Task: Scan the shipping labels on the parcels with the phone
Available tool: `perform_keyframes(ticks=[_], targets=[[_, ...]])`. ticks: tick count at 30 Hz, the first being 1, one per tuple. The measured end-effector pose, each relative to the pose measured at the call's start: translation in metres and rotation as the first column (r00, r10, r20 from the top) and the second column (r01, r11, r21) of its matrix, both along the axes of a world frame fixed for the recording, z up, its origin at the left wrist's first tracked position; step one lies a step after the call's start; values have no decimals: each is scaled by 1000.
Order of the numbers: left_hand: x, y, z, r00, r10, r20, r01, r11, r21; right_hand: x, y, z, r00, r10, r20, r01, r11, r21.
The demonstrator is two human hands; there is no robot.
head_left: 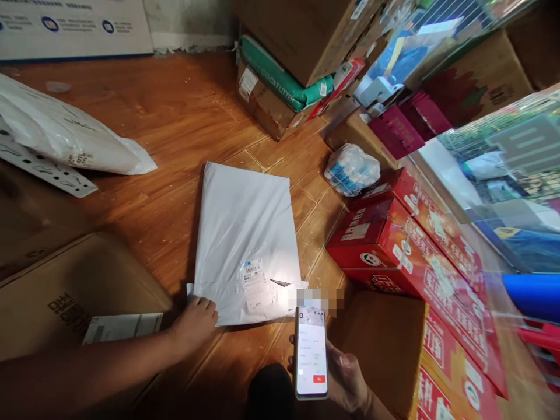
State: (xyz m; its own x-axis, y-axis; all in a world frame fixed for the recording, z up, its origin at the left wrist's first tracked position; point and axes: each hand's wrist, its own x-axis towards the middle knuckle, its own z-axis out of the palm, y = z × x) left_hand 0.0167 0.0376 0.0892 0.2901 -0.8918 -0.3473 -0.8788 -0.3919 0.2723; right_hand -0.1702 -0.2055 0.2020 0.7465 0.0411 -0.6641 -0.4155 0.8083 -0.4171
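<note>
- Mailer (245,233): a grey-white plastic bag lying flat on the wood floor (175,128), dead centre of my view, with its label (256,284) near the 6 o'clock edge.
- Left hand (195,324): at 7 o'clock, fingers curled down onto the mailer's near-left corner, pressing it rather than lifting it.
- Right hand (345,379): at 5 o'clock, closed around a phone (311,352) held upright, screen lit, its top just short of the mailer's near edge.
- Handling, as I judge it: the mailer looks soft, light and slick; its film wrinkles, so I expect it to sag if raised by one corner. A pinch on the folded near flap, or a flat palm under the middle, seems the safest hold.
- Surroundings: a brown carton (79,291) at 8 o'clock, red boxes (394,245) at 3 o'clock, a white sack (65,134) at 10 o'clock, stacked cartons (297,35) at 12 o'clock.
</note>
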Motion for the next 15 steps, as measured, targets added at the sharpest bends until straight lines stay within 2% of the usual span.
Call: perform_keyframes(ticks=[3, 6, 10, 15], targets=[[4, 13, 7, 997, 80, -1, -79, 995, 64, 12, -4, 1, 1000, 13, -11, -13, 999, -47], [4, 17, 7, 994, 94, -48, -89, 991, 95, 21, -16, -5, 999, 3, -38, -8, 991, -135], [1, 11, 3, 994, 54, -92, -49, 997, 58, 19, -34, -28, 991, 7, -136, -44, 960, -277], [-8, 6, 0, 991, 84, -105, -82, 996, 22, 20, -43, -58, 973, 80, -219, -165, 900, -403]])
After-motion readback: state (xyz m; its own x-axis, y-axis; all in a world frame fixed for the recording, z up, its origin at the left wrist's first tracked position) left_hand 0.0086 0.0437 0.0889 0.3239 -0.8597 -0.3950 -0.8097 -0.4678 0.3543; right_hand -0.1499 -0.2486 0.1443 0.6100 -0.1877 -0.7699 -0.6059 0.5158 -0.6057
